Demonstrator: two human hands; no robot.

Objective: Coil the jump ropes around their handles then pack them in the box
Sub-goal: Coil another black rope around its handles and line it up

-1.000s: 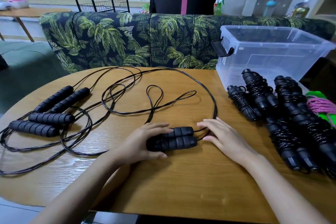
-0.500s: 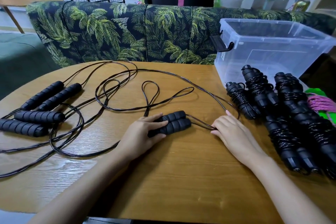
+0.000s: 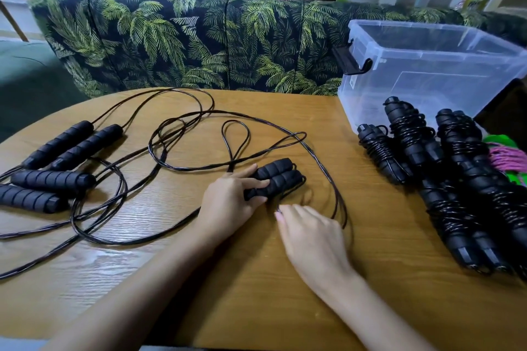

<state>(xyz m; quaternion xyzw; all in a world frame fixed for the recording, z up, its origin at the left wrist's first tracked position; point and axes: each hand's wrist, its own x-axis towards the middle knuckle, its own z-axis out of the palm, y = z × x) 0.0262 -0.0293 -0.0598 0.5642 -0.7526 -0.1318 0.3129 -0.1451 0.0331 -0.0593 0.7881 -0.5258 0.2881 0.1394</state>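
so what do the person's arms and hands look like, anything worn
Nothing worn shows: the left hand and right hand are bare, with no gloves or rings, and both forearms are bare to the frame edge, with no sleeves, watch or bracelet.

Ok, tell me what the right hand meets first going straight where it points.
Most likely the paired handles gripped by the left hand, just ahead of the right hand; a cord strand may come first, unclear.
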